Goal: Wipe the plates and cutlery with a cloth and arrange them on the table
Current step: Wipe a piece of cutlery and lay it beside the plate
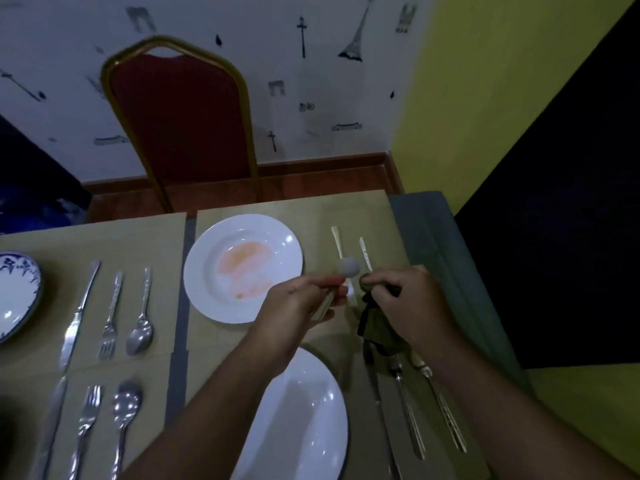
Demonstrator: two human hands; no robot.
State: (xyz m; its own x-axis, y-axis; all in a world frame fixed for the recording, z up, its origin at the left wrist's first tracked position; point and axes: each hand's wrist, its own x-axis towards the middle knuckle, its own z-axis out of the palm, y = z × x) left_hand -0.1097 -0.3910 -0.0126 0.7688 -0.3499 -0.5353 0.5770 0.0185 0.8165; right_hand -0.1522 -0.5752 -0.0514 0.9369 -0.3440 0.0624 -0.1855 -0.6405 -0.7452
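Pinched by its handle in the left hand (299,303), the spoon (349,269) stands bowl-up just beside the right hand (412,299), whose fingers bunch the cloth (377,329), probably to rub the bowl; the stained plate (242,268) waits just left.

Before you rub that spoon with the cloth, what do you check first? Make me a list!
1. Left hand grips the silver metal spoon: ok.
2. Right hand holds the olive-green cloth: ok.
3. Cloth touching the spoon's bowl: cannot tell, blurred.
4. Spoon clean: cannot tell.
5. Far round white plate clean: not ok, orange smear inside.
6. Near round white plate clean: ok on the part that shows.
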